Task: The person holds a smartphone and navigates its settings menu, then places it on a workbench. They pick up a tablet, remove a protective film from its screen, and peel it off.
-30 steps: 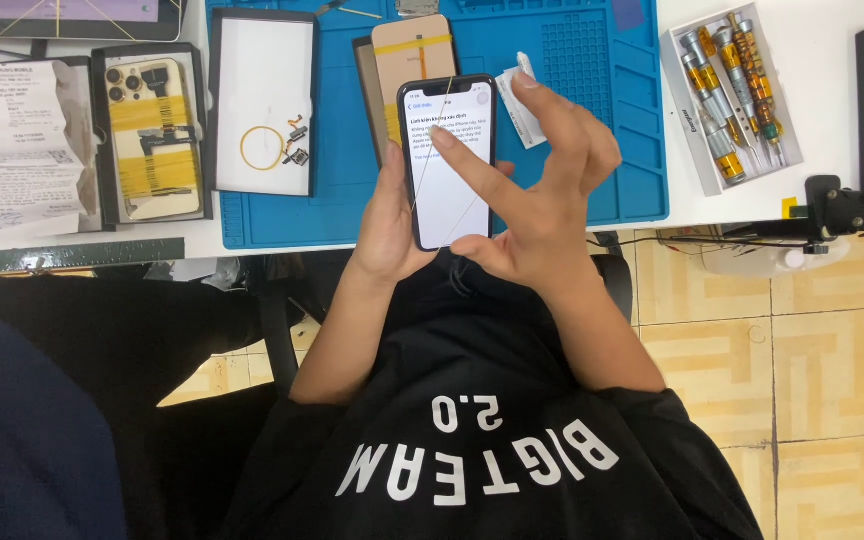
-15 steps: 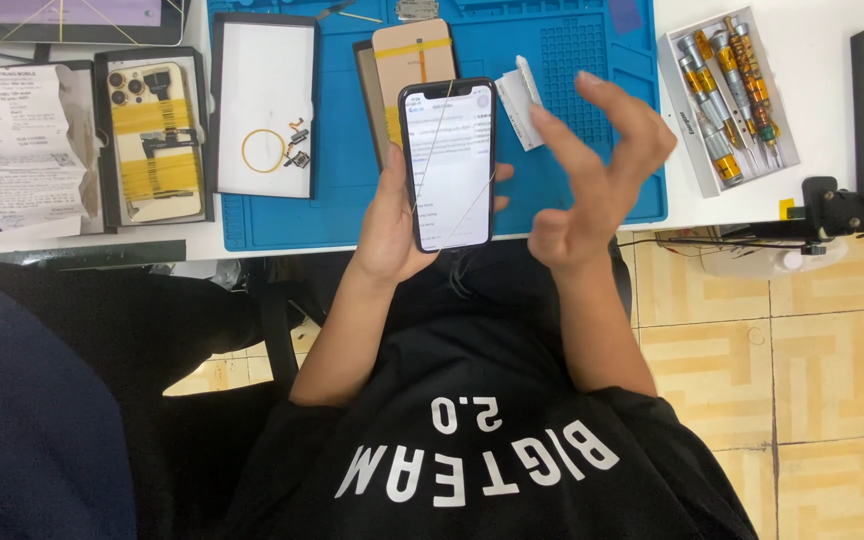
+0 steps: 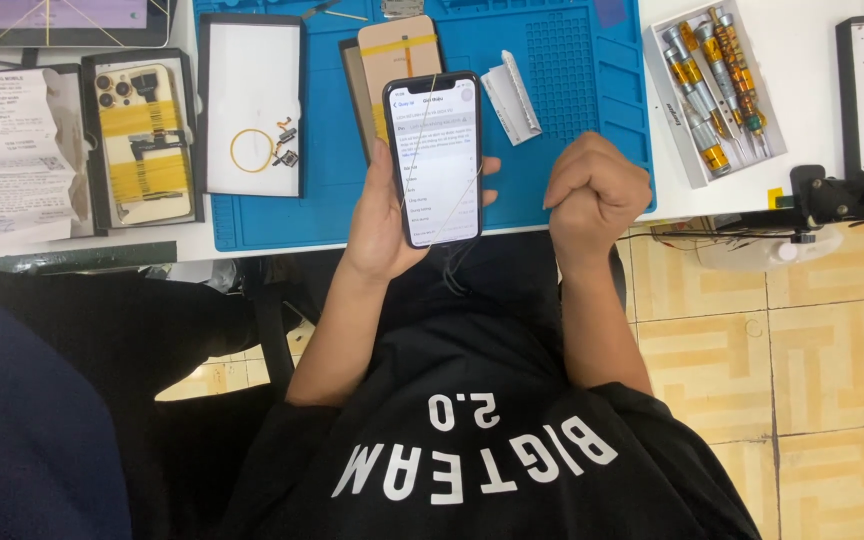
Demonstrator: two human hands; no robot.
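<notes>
- The smartphone (image 3: 434, 160) is up in your left hand (image 3: 384, 215), lit screen facing you, with pale rows of a menu on it; it hangs over the near edge of the blue work mat (image 3: 572, 120).
- Your left hand is clamped on the phone: palm and fingers along its left edge and back, fingertips showing past its right edge.
- A thin cable (image 3: 452, 255) trails down from the phone's lower end towards your black shirt.
- Your right hand (image 3: 595, 190) is curled into a loose fist, fingers together, holding nothing you can see; it sits just right of the phone, apart from it, over the mat's near right corner.
- Behind the phone, a tan phone panel (image 3: 399, 55) with a strip of yellow tape lies flat on the mat, partly hidden by the phone's top.
- Just right of that, a small white folded piece (image 3: 512, 85) lies tilted on the mat.
- To the left on the mat, a black-rimmed white tray (image 3: 252, 105) holds a yellow ring and a few small dark parts.
- Further left, off the mat, a gold phone back (image 3: 142, 140) wrapped in yellow tape lies in a black tray, with a paper receipt (image 3: 12, 150) beside it.
- Far right on the white surface (image 3: 802, 110), a clear case of screwdrivers (image 3: 712, 80) with gold and silver handles lies well apart from both hands.
</notes>
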